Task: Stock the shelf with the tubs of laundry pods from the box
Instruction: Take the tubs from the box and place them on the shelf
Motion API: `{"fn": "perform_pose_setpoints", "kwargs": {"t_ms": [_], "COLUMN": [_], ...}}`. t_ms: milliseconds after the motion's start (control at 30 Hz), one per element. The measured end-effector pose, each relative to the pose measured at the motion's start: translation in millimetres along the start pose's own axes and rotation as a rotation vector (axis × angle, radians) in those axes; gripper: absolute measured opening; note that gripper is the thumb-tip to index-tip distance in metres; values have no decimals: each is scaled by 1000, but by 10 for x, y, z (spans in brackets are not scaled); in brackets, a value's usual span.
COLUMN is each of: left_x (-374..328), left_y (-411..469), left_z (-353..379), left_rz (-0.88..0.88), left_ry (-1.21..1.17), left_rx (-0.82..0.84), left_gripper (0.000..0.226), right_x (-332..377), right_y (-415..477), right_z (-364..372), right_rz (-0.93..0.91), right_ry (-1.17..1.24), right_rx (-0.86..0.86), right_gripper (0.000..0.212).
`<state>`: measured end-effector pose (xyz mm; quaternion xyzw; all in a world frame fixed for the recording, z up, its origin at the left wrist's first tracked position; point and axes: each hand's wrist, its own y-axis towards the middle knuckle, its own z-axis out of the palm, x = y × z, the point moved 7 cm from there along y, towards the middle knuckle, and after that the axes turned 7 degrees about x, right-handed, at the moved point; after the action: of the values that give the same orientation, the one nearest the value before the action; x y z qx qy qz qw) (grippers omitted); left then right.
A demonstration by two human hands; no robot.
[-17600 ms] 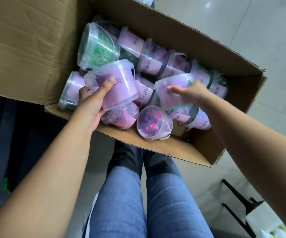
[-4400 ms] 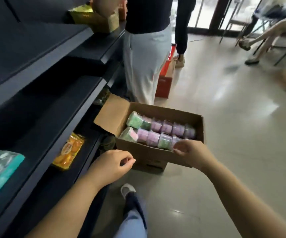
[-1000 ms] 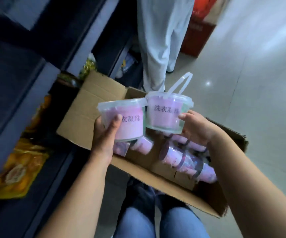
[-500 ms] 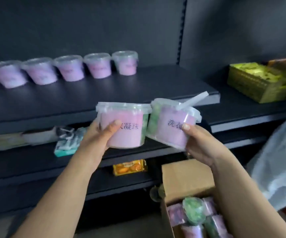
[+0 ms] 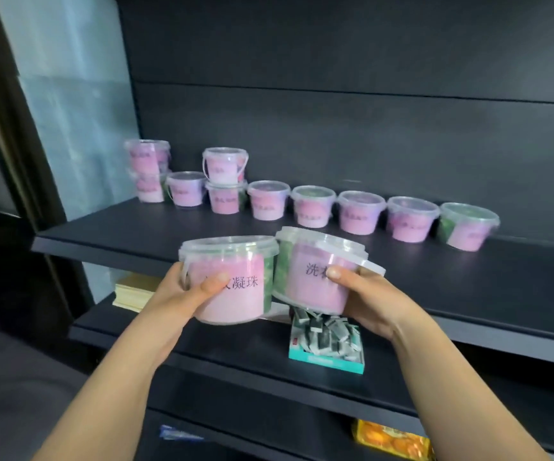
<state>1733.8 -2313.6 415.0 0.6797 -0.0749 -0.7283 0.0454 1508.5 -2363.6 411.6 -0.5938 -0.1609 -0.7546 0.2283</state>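
I hold two clear tubs with pink labels side by side in front of the dark shelf. My left hand grips the left tub, which stands upright. My right hand grips the right tub, which tilts slightly to the right. Both tubs touch each other, just before the shelf's front edge. A row of several tubs stands along the back of the shelf, with two stacks of two tubs at its left end. The box is out of view.
One shelf lower, a teal carton of small sachets sits right under the held tubs, and a yellow pad lies to the left. An orange packet lies on a still lower shelf. A pale wall panel bounds the shelf's left end.
My view has swung left along the shelf and closer to it. Both hands have carried the tubs up to the shelf's front edge. The box has dropped out of view.
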Motion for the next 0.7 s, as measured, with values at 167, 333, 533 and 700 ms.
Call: {"fn": "perform_pose_setpoints", "kwargs": {"t_ms": [167, 333, 533, 700], "left_x": [-33, 3, 72, -217], "left_y": [221, 516, 1043, 1886], "left_z": [-538, -857, -1146, -1364], "left_rz": [-7, -11, -8, 84], "left_ry": [21, 19, -9, -32], "left_rx": [80, 142, 146, 71], "left_gripper": [101, 101, 96, 101], "right_x": [-60, -153, -70, 448], "right_y": [633, 1050, 1576, 2097], "right_z": [330, 471, 430, 154], "right_rz": [-62, -27, -109, -381], "right_ry": [38, -25, -4, -76], "right_rx": [-29, -29, 6, -28], "right_gripper": [97, 94, 93, 79]}}
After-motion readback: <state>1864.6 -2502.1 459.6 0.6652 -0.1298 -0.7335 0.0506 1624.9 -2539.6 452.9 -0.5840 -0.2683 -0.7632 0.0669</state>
